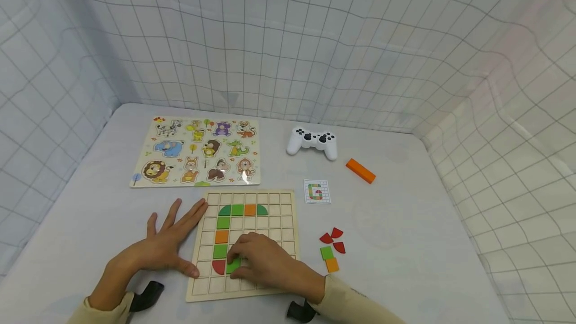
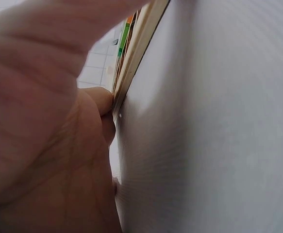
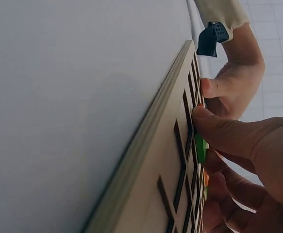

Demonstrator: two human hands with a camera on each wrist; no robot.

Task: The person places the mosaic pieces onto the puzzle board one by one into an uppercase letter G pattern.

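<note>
A wooden grid board (image 1: 288, 244) lies on the table, with green, orange and red tiles set in its cells in a bracket-like line. Thumb and fingers of my right hand (image 1: 270, 266) pinch a green square tile (image 3: 200, 148) at the board's lower row. Just left of that tile sits a red quarter-round tile (image 1: 219, 267). My left hand (image 1: 162, 249) is spread beside the board, its thumb and fingertips at the left edge. An orange square (image 1: 222, 236) and a green square (image 1: 220, 251) stand in the left column.
Right of the board lie red quarter-round pieces (image 1: 339, 248), a green square (image 1: 327, 253) and an orange square (image 1: 332, 265). Behind them are a pattern card (image 1: 317, 192), an orange block (image 1: 361, 171), a white game controller (image 1: 312, 143) and an animal puzzle (image 1: 180, 164).
</note>
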